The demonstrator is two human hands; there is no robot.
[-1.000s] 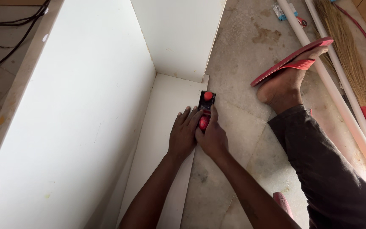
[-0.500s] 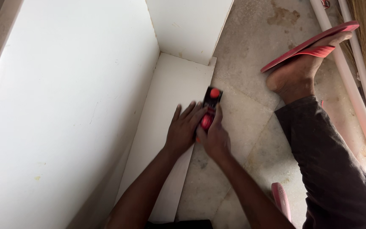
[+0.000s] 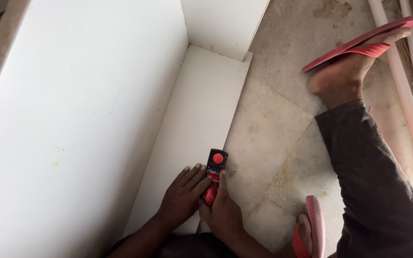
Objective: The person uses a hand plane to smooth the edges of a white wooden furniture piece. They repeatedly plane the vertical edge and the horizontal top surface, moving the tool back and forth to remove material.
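- Head view: both my hands were on a small red-and-black trimmer tool [image 3: 214, 173], riding the outer edge of the low white panel [image 3: 192, 124] at about 6 o'clock in frame.
- Left hand [image 3: 181, 198] lay flat on the panel face, fingers spread, fingertips touching the tool's left side; a steadying press, not a clenched hold.
- Right hand [image 3: 223, 212] was wrapped around the tool's red lower body from the floor side, thumb running up along it. That hand was doing the grasping.
- Tool look: black squarish head with a round red knob on top, at 12 o'clock from my knuckles; rounded glossy red body below, mostly covered by my fingers. The part against the edge was hidden, so I couldn't tell how it sat.
- Risk, my read: it straddled a thin edge right beside the stone floor [image 3: 273, 129]; uneven pressure could tip it off toward 3 o'clock and gouge the panel edge.
- Risk: left fingertips sat just beside the head; a slip could catch them.
- My leg [image 3: 374, 191] and red sandal [image 3: 362, 43] were at 2 o'clock, well apart.
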